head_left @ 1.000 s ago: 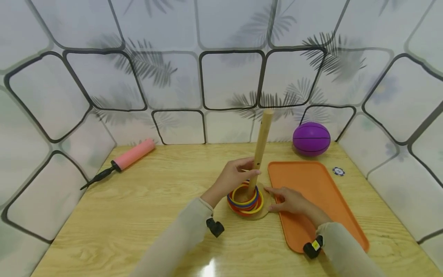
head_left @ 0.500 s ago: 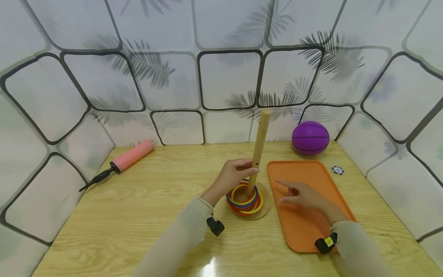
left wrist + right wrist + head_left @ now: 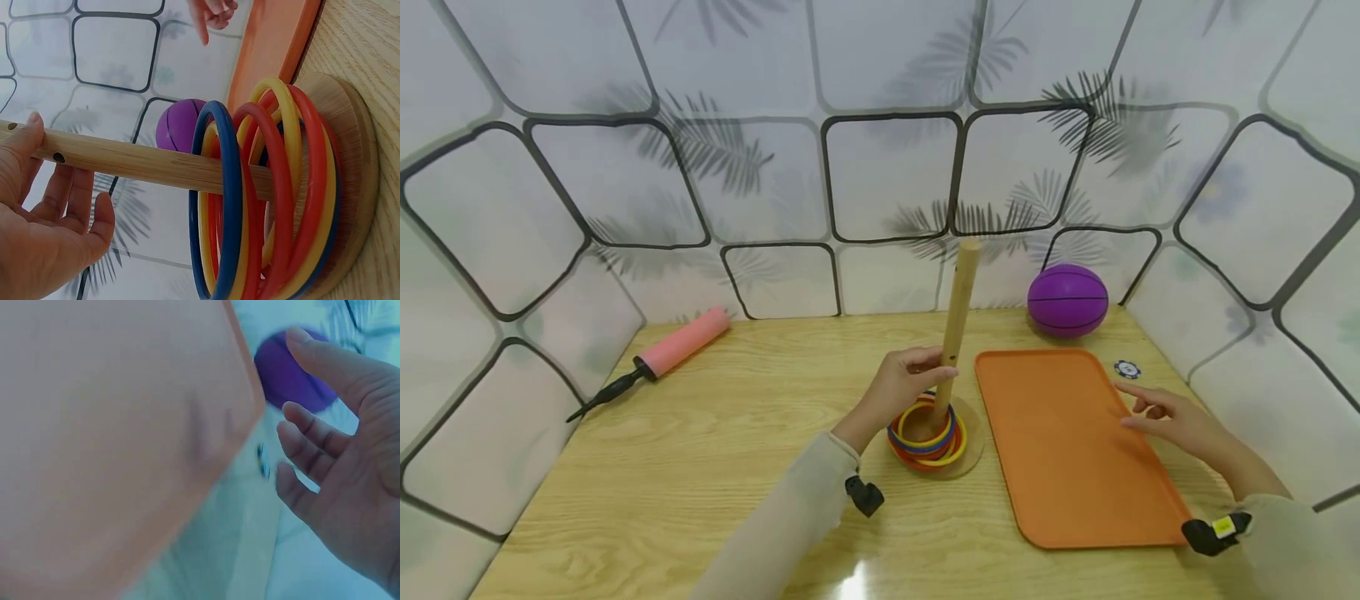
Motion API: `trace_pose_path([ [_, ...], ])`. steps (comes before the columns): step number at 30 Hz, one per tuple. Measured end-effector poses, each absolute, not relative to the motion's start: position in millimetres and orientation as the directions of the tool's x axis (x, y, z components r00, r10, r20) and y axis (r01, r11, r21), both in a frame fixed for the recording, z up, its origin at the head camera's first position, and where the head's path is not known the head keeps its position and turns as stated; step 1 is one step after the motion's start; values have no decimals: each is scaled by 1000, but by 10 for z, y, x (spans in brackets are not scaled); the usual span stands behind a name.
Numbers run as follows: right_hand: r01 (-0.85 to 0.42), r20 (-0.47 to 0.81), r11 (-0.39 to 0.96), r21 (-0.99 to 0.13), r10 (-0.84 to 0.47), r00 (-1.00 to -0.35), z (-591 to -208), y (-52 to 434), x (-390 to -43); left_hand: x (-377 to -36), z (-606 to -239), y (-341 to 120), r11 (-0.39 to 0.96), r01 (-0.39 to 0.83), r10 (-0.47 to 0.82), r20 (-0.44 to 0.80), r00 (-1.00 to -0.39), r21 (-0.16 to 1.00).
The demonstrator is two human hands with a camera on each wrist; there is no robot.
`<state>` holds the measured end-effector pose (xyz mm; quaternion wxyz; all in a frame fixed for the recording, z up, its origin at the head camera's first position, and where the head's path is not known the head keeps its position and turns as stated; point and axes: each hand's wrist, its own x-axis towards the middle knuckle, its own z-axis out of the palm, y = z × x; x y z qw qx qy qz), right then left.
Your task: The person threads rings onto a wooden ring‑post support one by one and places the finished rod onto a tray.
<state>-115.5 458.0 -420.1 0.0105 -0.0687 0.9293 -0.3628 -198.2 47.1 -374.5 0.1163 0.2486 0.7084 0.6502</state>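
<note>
Wooden table (image 3: 700,467) in a booth of white panel walls (image 3: 887,175) with black outlines and leaf print.

Nearest: both sleeves, each with a small black wrist unit.

Left hand (image 3: 901,386) holds the wooden peg (image 3: 953,325) low on its shaft. The wrist view shows the thumb (image 3: 25,139) lying on the peg near two small holes and the fingers curled loosely on the other side, so a light grasp rather than a clench. Peg stands upright in a round wooden base (image 3: 967,454). Coloured rings (image 3: 927,433) in red, yellow and blue are stacked on the base around the peg's foot, all seated on the peg.

Orange tray (image 3: 1067,442) lies flat just right of the base, close to it; contact cannot be told.

Right hand (image 3: 1172,419) hovers over the tray's right edge, fingers spread and relaxed, gripping nothing. Right wrist view is blurred but shows the same open fingers beside the tray's corner.

Further back: a small blue-and-white chip (image 3: 1127,368) on the table just beyond the tray's far right corner. Purple ball (image 3: 1067,300) against the back wall, behind the tray. Pink pump (image 3: 658,358) with a black handle lies far left, well apart from everything else.
</note>
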Motion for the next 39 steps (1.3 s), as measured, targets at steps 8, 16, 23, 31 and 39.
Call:
trace_pose_path([
  [8, 40, -176, 604, -796, -167, -970, -4354, 4870, -1025, -1995, -3750, 466, 54, 222, 508, 165, -845, 974],
  [16, -11, -161, 509, -861, -294, -942, -4428, 4950, -1038, -1999, -3762, 422, 74, 255, 500, 186, -846, 964],
  [23, -80, -124, 521, -850, -345, -930, -4478, 4960, -1072, -2018, -3751, 354, 64, 333, 516, 254, -818, 941],
  [31, -115, -134, 607, -786, -350, -927, -4440, 4763, -1112, -2045, -3674, 127, 56, 330, 501, 260, -825, 942],
  [39, -178, -104, 565, -806, -430, -897, -4484, 4294, -1236, -2076, -3465, -193, 78, 382, 443, 311, -841, 921],
])
